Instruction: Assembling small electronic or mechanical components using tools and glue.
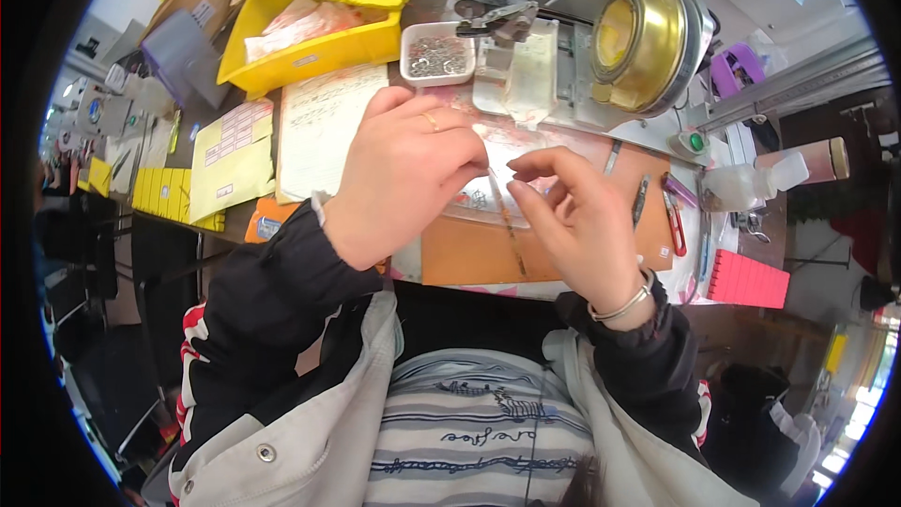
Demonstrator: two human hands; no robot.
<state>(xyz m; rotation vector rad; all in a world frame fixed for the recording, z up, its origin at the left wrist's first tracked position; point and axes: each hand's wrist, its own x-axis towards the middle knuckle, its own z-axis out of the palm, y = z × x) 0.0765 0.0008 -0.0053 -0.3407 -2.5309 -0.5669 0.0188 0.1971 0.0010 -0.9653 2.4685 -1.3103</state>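
My left hand (pixel 404 174) is over a clear shallow tray (pixel 479 211), its thumb and fingertips pinched together; whatever lies between them is too small to make out. To its right is my right hand (pixel 587 221), fingers curled, a small gap showing between thumb and forefinger. The two sets of fingertips are close together but apart. Below them a thin stick-like tool (pixel 509 239) lies slanted across the tray's edge and a brown board (pixel 460 258). Just beyond the hands stands a white dish (pixel 438 54) of small metal pieces.
Behind the hands is a bench device with a large gold drum (pixel 615 38). A yellow bin (pixel 319 61) stands at the back left, beside written sheets (pixel 324 122). At right lie a red cutter (pixel 674 225), a dark pen-like tool (pixel 641 199) and a plastic bottle (pixel 741 188).
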